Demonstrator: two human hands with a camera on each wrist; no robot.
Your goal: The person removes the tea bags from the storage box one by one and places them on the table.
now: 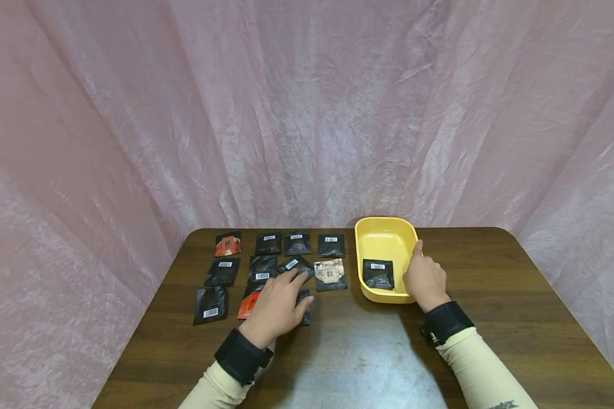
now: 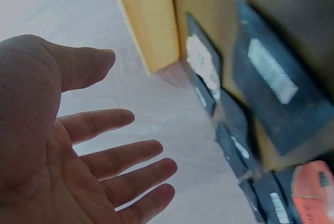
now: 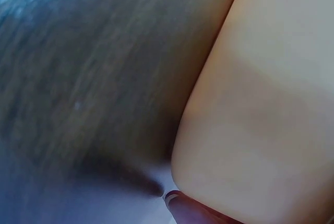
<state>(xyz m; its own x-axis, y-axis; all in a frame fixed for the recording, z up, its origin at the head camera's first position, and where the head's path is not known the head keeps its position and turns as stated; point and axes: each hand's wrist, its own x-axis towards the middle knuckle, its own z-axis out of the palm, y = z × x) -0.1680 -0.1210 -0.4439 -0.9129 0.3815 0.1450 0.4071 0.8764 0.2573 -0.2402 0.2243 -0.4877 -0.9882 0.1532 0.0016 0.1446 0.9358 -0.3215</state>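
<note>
My left hand [image 1: 276,307] hovers over the flat square sachets on the table, fingers spread and holding nothing. In the left wrist view the palm side of the left hand [image 2: 99,140] shows, apart from a black sachet [image 2: 282,78] with a white label. Under its fingertips in the head view lies a tilted black sachet [image 1: 298,266]. The right hand [image 1: 426,279] grips the right wall of a yellow tray [image 1: 386,222]. One black sachet [image 1: 378,275] lies inside the tray's near end. The right wrist view shows the tray's outer wall [image 3: 261,109] and a fingertip [image 3: 175,199] at its lower edge.
Several more sachets lie in loose rows left of the tray, including a red-fronted one [image 1: 228,244], a cream-fronted one [image 1: 330,274] and an orange-fronted one [image 1: 248,307] partly behind the left hand. A pink curtain [image 1: 307,113] hangs behind the wooden table [image 1: 471,255].
</note>
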